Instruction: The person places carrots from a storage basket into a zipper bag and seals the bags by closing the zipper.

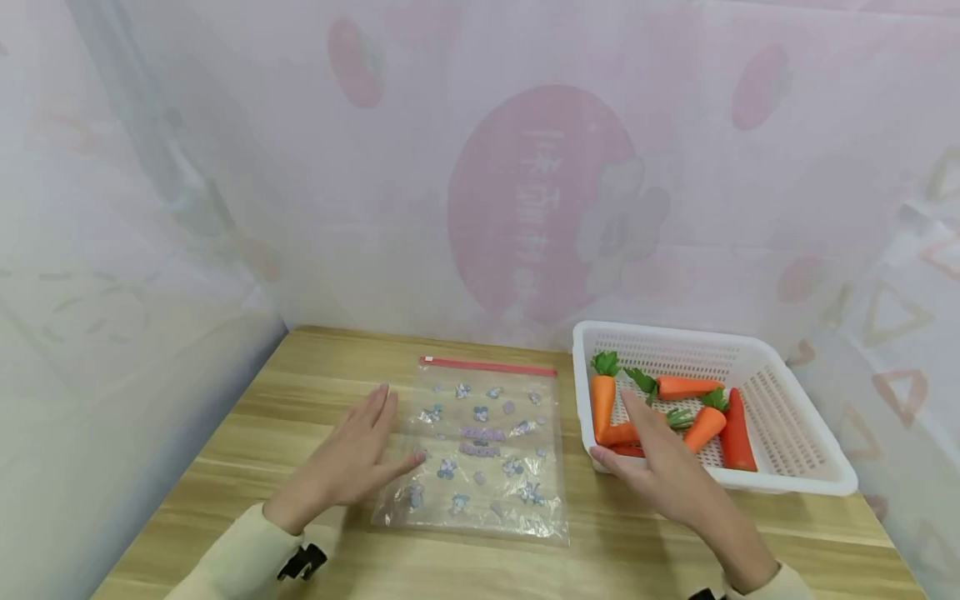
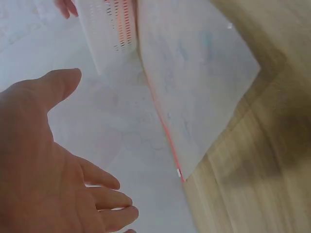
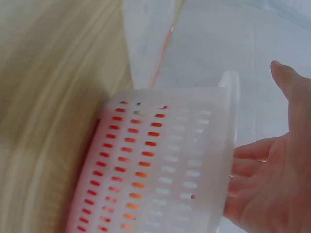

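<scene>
A clear zip bag [image 1: 480, 487] with small blue and purple prints lies flat on the table, its red zip strip [image 1: 495, 366] on the far side. My left hand [image 1: 341, 467] hovers by the bag's left edge, fingers extended and thumb spread; it holds nothing. To the right, a white perforated basket [image 1: 810, 450] contains several orange carrots [image 1: 603, 407] with green tops. My right hand [image 1: 667, 475] is over the basket's near left part, fingers reaching past the rim [image 3: 232, 126]. Its fingers look straight, and whether they touch a carrot is hidden.
The wooden table [image 1: 315, 375] meets a pale printed cloth backdrop [image 1: 390, 250] at the back. Similar cloth walls [image 1: 112, 375] stand on the left and right. The basket sits close to the right wall.
</scene>
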Action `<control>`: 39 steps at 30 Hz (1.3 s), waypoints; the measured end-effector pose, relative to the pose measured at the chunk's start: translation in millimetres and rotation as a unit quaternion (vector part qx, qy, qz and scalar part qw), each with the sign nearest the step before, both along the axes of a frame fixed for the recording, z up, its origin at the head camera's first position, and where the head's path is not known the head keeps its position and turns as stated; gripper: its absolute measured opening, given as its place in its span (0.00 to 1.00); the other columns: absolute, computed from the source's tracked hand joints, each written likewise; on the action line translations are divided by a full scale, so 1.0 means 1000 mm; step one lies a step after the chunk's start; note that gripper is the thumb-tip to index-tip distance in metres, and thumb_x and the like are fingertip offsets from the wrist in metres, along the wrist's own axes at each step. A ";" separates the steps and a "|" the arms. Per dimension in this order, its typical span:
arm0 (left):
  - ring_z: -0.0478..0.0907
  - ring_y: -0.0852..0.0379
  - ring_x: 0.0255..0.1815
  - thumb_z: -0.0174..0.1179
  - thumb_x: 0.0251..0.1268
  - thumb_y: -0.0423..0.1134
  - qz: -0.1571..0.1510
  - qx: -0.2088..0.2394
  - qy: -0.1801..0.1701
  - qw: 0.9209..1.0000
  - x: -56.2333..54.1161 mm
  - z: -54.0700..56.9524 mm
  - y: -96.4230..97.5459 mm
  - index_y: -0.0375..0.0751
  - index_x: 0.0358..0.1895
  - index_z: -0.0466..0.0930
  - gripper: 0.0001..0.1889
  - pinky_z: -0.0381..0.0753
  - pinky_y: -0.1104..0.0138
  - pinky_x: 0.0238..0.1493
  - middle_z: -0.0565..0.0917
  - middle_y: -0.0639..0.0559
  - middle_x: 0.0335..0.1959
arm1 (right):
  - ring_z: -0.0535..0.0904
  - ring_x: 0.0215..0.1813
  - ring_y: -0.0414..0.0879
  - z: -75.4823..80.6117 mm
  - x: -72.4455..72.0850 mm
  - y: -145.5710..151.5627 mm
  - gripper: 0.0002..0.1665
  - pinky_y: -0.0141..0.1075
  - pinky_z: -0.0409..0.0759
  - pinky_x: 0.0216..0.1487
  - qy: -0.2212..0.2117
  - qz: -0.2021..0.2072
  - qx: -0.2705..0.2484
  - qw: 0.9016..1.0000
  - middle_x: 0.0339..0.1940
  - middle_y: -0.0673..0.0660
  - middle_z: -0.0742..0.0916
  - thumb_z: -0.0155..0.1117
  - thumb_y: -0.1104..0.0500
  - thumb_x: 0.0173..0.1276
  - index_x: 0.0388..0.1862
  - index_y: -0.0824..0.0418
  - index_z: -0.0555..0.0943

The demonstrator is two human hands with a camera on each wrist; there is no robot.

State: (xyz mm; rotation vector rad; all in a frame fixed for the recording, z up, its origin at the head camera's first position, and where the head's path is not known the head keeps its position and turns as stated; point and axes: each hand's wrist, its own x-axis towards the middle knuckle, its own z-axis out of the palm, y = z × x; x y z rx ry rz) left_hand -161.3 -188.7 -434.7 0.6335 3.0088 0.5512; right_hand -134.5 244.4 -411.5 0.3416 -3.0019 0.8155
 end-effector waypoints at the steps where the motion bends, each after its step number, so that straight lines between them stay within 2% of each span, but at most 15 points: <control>1: 0.47 0.28 0.86 0.52 0.77 0.69 -0.001 0.012 -0.016 1.000 -0.002 0.002 -0.001 0.21 0.82 0.48 0.55 0.50 0.35 0.84 0.46 0.26 0.85 | 0.59 0.84 0.72 0.004 -0.003 -0.002 0.61 0.75 0.65 0.74 -0.007 0.001 -0.009 1.000 0.87 0.67 0.61 0.58 0.26 0.74 0.89 0.59 0.49; 8: 0.45 0.25 0.86 0.53 0.81 0.60 0.003 0.112 -0.115 0.987 -0.030 0.012 -0.007 0.17 0.81 0.41 0.52 0.49 0.37 0.84 0.45 0.22 0.84 | 0.69 0.78 0.71 0.032 -0.028 -0.019 0.55 0.67 0.72 0.74 -0.006 -0.001 -0.035 0.999 0.83 0.71 0.67 0.60 0.33 0.78 0.84 0.70 0.58; 17: 0.59 0.25 0.81 0.52 0.84 0.54 0.061 0.243 -0.217 0.944 -0.074 0.020 -0.014 0.19 0.80 0.51 0.43 0.63 0.37 0.80 0.59 0.22 0.81 | 0.75 0.77 0.64 0.054 -0.066 -0.046 0.53 0.59 0.75 0.75 -0.068 -0.004 -0.095 0.993 0.79 0.69 0.74 0.61 0.33 0.77 0.84 0.66 0.61; 22: 0.68 0.29 0.76 0.53 0.83 0.52 0.075 0.257 -0.234 0.935 -0.095 0.022 -0.018 0.23 0.75 0.64 0.35 0.71 0.37 0.75 0.70 0.26 0.75 | 0.81 0.69 0.63 0.058 -0.091 -0.060 0.45 0.54 0.84 0.66 -0.104 -0.011 -0.099 0.990 0.69 0.71 0.82 0.63 0.36 0.77 0.76 0.70 0.71; 24: 0.71 0.30 0.74 0.53 0.83 0.52 0.075 0.256 -0.239 0.934 -0.102 0.023 -0.020 0.24 0.74 0.67 0.33 0.73 0.39 0.75 0.72 0.27 0.73 | 0.87 0.43 0.56 0.057 -0.101 -0.066 0.31 0.44 0.85 0.43 -0.122 -0.018 -0.104 0.987 0.41 0.64 0.88 0.64 0.37 0.77 0.49 0.67 0.82; 25: 0.72 0.30 0.73 0.53 0.83 0.51 0.076 0.257 -0.243 0.932 -0.107 0.023 -0.020 0.24 0.73 0.68 0.33 0.73 0.40 0.75 0.73 0.27 0.73 | 0.80 0.30 0.51 0.057 -0.106 -0.069 0.28 0.40 0.79 0.33 -0.133 -0.023 -0.106 0.985 0.28 0.58 0.83 0.64 0.37 0.77 0.35 0.63 0.79; 27: 0.72 0.30 0.74 0.53 0.83 0.50 0.083 0.260 -0.254 0.928 -0.115 0.023 -0.020 0.23 0.74 0.66 0.33 0.72 0.42 0.77 0.72 0.26 0.74 | 0.71 0.21 0.45 0.055 -0.115 -0.077 0.30 0.36 0.71 0.26 -0.153 -0.035 -0.110 0.981 0.18 0.51 0.75 0.64 0.37 0.76 0.22 0.57 0.73; 28: 0.72 0.30 0.75 0.53 0.83 0.50 0.083 0.264 -0.258 0.926 -0.120 0.022 -0.020 0.22 0.73 0.66 0.33 0.72 0.43 0.77 0.72 0.25 0.74 | 0.59 0.18 0.42 0.055 -0.119 -0.081 0.34 0.36 0.62 0.24 -0.161 -0.043 -0.112 0.980 0.14 0.48 0.65 0.65 0.38 0.76 0.18 0.53 0.64; 29: 0.72 0.30 0.75 0.53 0.83 0.49 0.081 0.265 -0.261 0.925 -0.124 0.021 -0.020 0.21 0.73 0.66 0.33 0.72 0.43 0.77 0.71 0.24 0.74 | 0.50 0.19 0.41 0.053 -0.122 -0.085 0.37 0.35 0.58 0.23 -0.167 -0.051 -0.111 0.978 0.16 0.46 0.56 0.66 0.38 0.76 0.18 0.52 0.56; 31: 0.72 0.29 0.75 0.53 0.83 0.47 0.091 0.271 -0.267 0.920 -0.132 0.017 -0.021 0.19 0.72 0.67 0.31 0.72 0.44 0.78 0.70 0.24 0.75 | 0.64 0.21 0.45 0.050 -0.128 -0.094 0.31 0.38 0.70 0.27 -0.175 -0.064 -0.102 0.977 0.19 0.50 0.69 0.65 0.39 0.76 0.21 0.57 0.67; 33: 0.72 0.29 0.76 0.53 0.83 0.46 0.096 0.272 -0.269 0.919 -0.138 0.015 -0.021 0.19 0.71 0.69 0.30 0.72 0.45 0.78 0.70 0.24 0.75 | 0.82 0.40 0.54 0.045 -0.134 -0.104 0.28 0.45 0.83 0.45 -0.186 -0.079 -0.104 0.974 0.38 0.62 0.84 0.65 0.40 0.76 0.42 0.67 0.78; 34: 0.72 0.29 0.76 0.53 0.83 0.45 0.098 0.272 -0.268 0.919 -0.142 0.013 -0.022 0.19 0.70 0.70 0.30 0.72 0.45 0.77 0.70 0.24 0.75 | 0.83 0.54 0.60 0.042 -0.137 -0.109 0.32 0.51 0.84 0.58 -0.191 -0.086 -0.107 0.972 0.53 0.68 0.84 0.65 0.41 0.76 0.57 0.71 0.77; 36: 0.73 0.30 0.75 0.54 0.82 0.44 0.104 0.271 -0.268 0.919 -0.147 0.008 -0.022 0.20 0.70 0.71 0.29 0.73 0.46 0.77 0.71 0.24 0.75 | 0.67 0.79 0.68 0.033 -0.142 -0.117 0.47 0.60 0.72 0.77 -0.200 -0.102 -0.118 0.967 0.79 0.71 0.70 0.65 0.43 0.77 0.80 0.71 0.61; 37: 0.73 0.30 0.75 0.55 0.81 0.43 0.105 0.273 -0.268 0.918 -0.150 0.006 -0.023 0.19 0.70 0.71 0.29 0.73 0.46 0.77 0.71 0.24 0.74 | 0.61 0.84 0.68 0.029 -0.145 -0.120 0.50 0.61 0.67 0.81 -0.201 -0.111 -0.128 0.965 0.84 0.71 0.65 0.65 0.45 0.77 0.84 0.70 0.55; 39: 0.73 0.29 0.75 0.55 0.81 0.42 0.110 0.277 -0.271 0.915 -0.154 0.001 -0.023 0.18 0.71 0.70 0.29 0.74 0.46 0.76 0.71 0.23 0.74 | 0.63 0.82 0.67 0.018 -0.150 -0.125 0.47 0.61 0.68 0.80 -0.198 -0.135 -0.137 0.961 0.82 0.70 0.67 0.66 0.49 0.77 0.83 0.69 0.57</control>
